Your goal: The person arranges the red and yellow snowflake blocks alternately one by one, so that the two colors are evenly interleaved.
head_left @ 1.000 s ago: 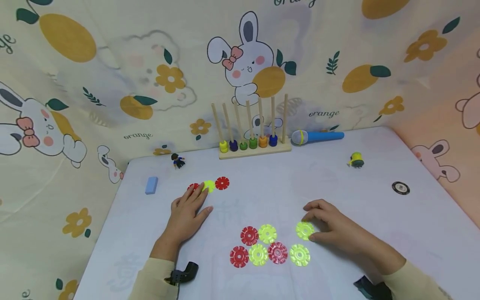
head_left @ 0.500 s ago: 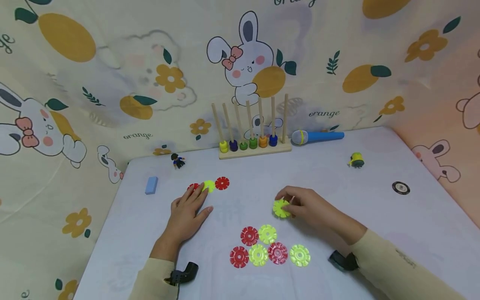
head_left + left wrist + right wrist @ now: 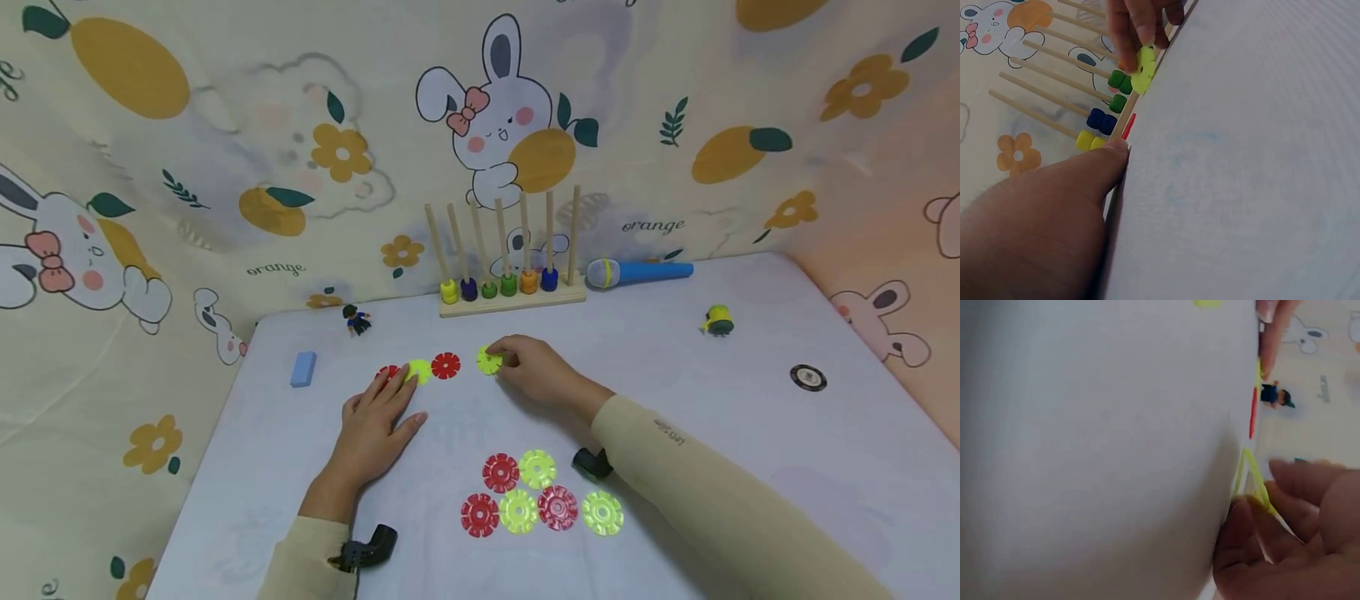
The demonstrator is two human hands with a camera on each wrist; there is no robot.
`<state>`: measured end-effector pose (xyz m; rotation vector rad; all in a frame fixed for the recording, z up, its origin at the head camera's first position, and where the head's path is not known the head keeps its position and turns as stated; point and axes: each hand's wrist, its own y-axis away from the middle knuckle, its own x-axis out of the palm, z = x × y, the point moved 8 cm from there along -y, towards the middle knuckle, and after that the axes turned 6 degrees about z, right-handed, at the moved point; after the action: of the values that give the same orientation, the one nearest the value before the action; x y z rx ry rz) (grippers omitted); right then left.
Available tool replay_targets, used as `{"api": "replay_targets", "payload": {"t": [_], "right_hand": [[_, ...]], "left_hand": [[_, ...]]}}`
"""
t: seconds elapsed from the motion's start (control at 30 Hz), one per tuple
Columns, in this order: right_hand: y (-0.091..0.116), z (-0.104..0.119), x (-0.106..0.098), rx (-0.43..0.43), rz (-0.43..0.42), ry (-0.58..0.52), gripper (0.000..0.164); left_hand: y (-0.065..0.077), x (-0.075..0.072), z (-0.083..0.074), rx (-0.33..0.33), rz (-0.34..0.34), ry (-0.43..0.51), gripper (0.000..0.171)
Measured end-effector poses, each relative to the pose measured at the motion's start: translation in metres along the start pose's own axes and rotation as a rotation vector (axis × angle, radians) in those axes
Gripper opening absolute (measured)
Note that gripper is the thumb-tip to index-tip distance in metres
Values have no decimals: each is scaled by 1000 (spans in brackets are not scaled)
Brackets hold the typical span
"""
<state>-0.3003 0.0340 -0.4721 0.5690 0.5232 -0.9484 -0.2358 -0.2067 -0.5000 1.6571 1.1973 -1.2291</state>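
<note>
Thumb and fingers of my right hand point(image 3: 543, 375) pinch a yellow-green notched plastic disc point(image 3: 489, 362), seen tilted close over the table in the left wrist view point(image 3: 1143, 72). It is just right of a short row in which a red disc point(image 3: 446, 365) comes last. My left hand point(image 3: 378, 433) lies with fingers extended, its fingertips on the row's other red disc point(image 3: 387, 372) and yellow-green disc point(image 3: 422, 372), partly covering both. Nearer the front lie several more red and yellow-green discs point(image 3: 518, 511) in two rough rows, with nothing touching them.
At the back stands a wooden peg rack point(image 3: 513, 307) with coloured beads, beside a blue toy microphone point(image 3: 652, 273). A small figure point(image 3: 356, 321) and blue block point(image 3: 303, 369) lie left. A yellow-green toy point(image 3: 718, 320) and black round chip point(image 3: 808, 377) sit right.
My right hand picked up the yellow-green disc from the right of the front group and carried it left and away to the back row. The left hand stayed still.
</note>
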Motion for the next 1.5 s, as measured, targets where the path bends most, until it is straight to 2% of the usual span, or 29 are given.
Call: {"api": "replay_targets", "payload": {"t": [0.07, 0.13, 0.2, 0.27, 0.37, 0.57, 0.77, 1.0, 1.1, 1.33, 1.5], "right_hand": [[-2, 7, 4, -24, 20, 108, 40], [0, 12, 9, -40, 49, 262, 47], [5, 15, 15, -43, 97, 415, 54], [10, 17, 20, -47, 143, 522, 58], [15, 19, 25, -54, 186, 572, 64], [8, 23, 31, -87, 183, 588, 71], [0, 24, 36, -83, 199, 572, 80], [0, 24, 37, -72, 196, 577, 82], [1, 26, 35, -87, 193, 545, 81], [13, 34, 19, -122, 139, 306, 81], [37, 35, 11, -188, 129, -6, 73]], "left_hand": [[0, -1, -1, 1, -2, -1, 70], [0, -1, -1, 2, 1, -1, 70], [0, -2, -2, 2, 6, -1, 70], [0, -3, -2, 1, 9, -4, 71], [0, -4, -1, -3, 9, -7, 72], [1, -1, 0, -8, 19, -1, 72], [0, 2, 0, -14, 23, -5, 72], [-1, 1, 2, -9, 12, -20, 73], [-1, 1, 1, -6, 13, -17, 73], [0, -2, 0, 7, 4, -4, 70], [1, -2, -1, 17, -2, 0, 69]]}}
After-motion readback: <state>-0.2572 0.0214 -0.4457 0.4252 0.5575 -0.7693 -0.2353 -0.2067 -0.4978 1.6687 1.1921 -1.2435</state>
